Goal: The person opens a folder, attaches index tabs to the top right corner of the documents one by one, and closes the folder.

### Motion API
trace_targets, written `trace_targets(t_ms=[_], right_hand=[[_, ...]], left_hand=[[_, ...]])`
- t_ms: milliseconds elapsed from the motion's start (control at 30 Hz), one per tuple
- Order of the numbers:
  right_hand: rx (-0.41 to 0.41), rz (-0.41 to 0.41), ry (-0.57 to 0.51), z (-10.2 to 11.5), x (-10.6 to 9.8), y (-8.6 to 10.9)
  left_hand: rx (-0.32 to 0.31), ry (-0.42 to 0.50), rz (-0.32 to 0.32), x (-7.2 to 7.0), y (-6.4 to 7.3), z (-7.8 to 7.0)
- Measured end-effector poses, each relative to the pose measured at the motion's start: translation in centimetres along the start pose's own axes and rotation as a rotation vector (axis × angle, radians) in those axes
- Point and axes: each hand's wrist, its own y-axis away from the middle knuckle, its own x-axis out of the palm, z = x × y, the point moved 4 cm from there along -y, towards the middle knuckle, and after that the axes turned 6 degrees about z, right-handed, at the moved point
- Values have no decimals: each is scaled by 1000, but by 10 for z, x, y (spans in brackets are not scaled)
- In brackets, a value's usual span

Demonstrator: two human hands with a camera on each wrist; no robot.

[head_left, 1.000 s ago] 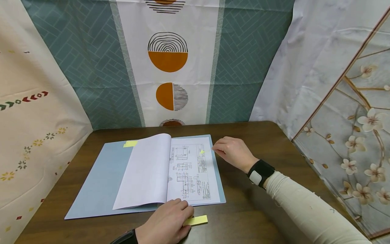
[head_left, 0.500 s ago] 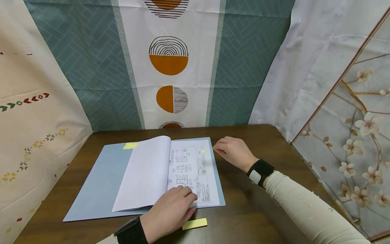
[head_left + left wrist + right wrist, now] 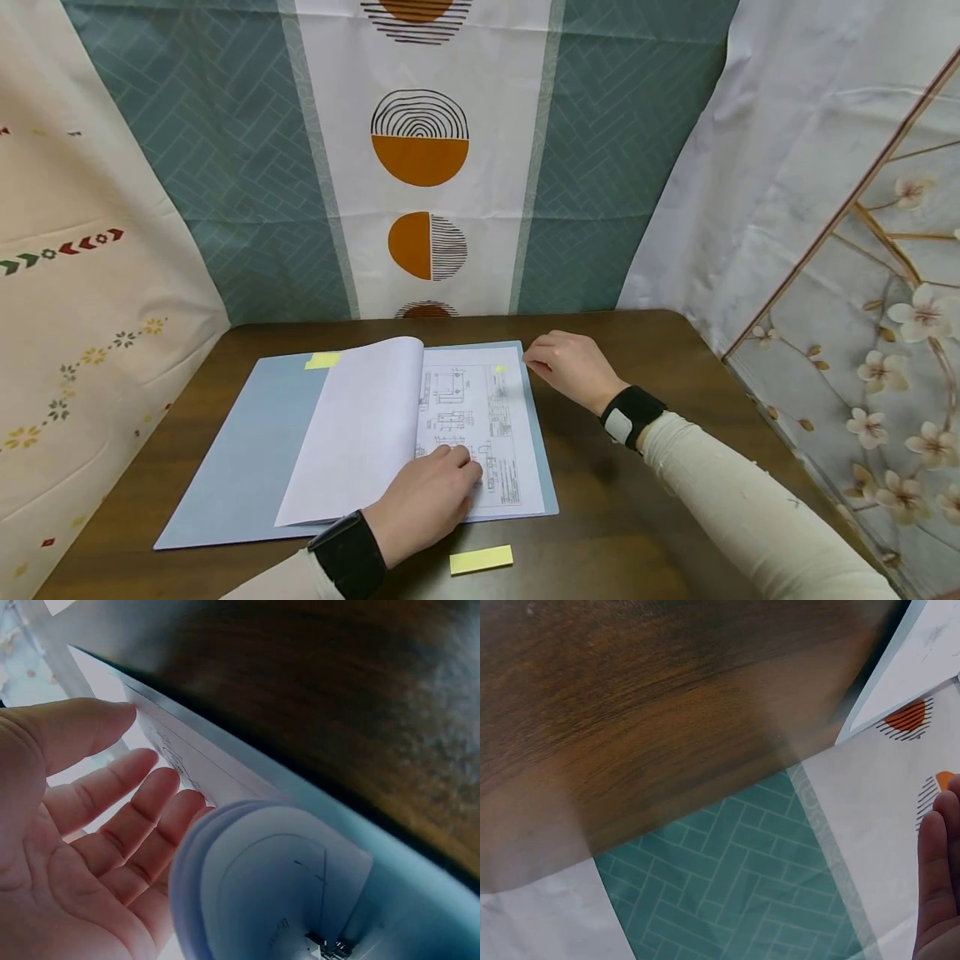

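A light-blue folder (image 3: 247, 467) lies spread on the table with white sheets in it. Its curled-over page (image 3: 360, 442) uncovers a technical drawing (image 3: 513, 433). My left hand (image 3: 431, 500) rests on the drawing's lower part, fingers loosely bent, beside the curl; the left wrist view shows the palm (image 3: 97, 862) holding nothing. At the sheet's upper right edge my right hand (image 3: 573, 362) pinches a small sticky tab, whose yellow end (image 3: 500, 368) shows over the drawing; the rest is barely visible. Only some right-hand fingers (image 3: 935, 885) appear in the right wrist view.
A yellow sticky-note strip (image 3: 481, 560) lies on the brown table (image 3: 615, 533) in front of the folder. Another yellow note (image 3: 322, 360) is at the folder's upper left. Patterned cloths (image 3: 637, 125) hang behind and at both sides.
The left hand has moved from the yellow strip up onto the drawing, leaving the strip on the table. The right hand and the tab's yellow end have shifted slightly up the sheet.
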Motion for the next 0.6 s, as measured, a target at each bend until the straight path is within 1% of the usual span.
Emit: trace_targets(t_ms=[133,333,467,600], right_hand=[[7,12,5,-4,5,-4],[8,25,28,-13,12,-9],[0,25,34,-21,18,-13],[-1,31,46,-32,28,-18]], left_hand=[[-3,10,8,2,0,0],[-14,4,-2,3,1,0],[-4,-11,-16,4,1,0],[-3,-12,-17,5,1,0]])
